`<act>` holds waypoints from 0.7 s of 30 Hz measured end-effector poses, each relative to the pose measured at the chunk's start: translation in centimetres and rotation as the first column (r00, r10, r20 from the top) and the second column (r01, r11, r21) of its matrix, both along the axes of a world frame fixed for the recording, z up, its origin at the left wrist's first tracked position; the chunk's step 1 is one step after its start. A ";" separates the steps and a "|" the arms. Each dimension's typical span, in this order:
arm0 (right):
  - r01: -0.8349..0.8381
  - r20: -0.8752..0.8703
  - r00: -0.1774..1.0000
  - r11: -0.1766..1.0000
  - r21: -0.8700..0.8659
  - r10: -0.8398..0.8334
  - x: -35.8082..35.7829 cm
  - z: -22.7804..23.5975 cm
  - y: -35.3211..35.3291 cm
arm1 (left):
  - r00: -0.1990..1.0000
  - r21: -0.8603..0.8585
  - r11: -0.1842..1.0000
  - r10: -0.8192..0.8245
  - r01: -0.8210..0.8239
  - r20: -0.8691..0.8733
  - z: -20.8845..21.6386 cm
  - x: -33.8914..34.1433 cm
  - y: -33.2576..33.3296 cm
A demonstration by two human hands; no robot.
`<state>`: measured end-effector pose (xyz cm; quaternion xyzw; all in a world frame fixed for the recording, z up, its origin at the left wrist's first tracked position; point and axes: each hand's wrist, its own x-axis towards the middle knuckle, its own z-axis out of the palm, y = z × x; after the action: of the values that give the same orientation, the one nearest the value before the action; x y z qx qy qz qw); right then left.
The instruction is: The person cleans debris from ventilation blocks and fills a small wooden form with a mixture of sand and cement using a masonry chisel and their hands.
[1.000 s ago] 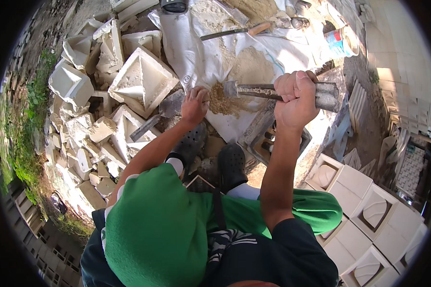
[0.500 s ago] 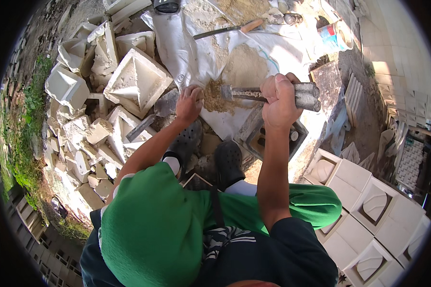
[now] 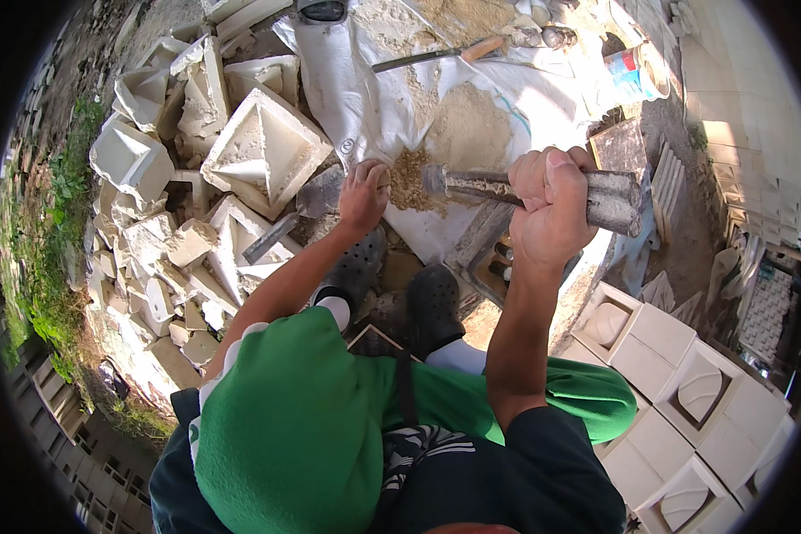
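Head view shows my right hand (image 3: 552,205) fisted tight around a grey metal tool (image 3: 543,189), its tip at nine o'clock over a sand pile (image 3: 414,178). My left hand (image 3: 363,191), fingers curled, presses that sand on the white sheet (image 3: 356,98); whether it grips anything I cannot tell. Broken plaster moulds (image 3: 262,151) lie at nine o'clock of it.

Sand pile (image 3: 461,133) on sheet (image 3: 356,89)

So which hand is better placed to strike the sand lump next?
Right hand, probably: it grips the mallet, whose end is beside the sand lump. The left hand rests on the lump.
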<state>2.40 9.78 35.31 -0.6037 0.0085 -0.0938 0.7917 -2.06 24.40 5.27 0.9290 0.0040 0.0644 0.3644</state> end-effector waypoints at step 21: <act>0.101 -0.064 0.992 0.986 -0.134 -0.110 0.7 -9.5 1.9 | 0.997 -0.005 1.000 -0.010 0.010 0.071 -0.4 0.4 -0.7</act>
<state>3.05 11.65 25.82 -0.6557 0.0626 -0.1146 0.7436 -1.69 23.73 4.91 0.9251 -0.0134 0.0953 0.3673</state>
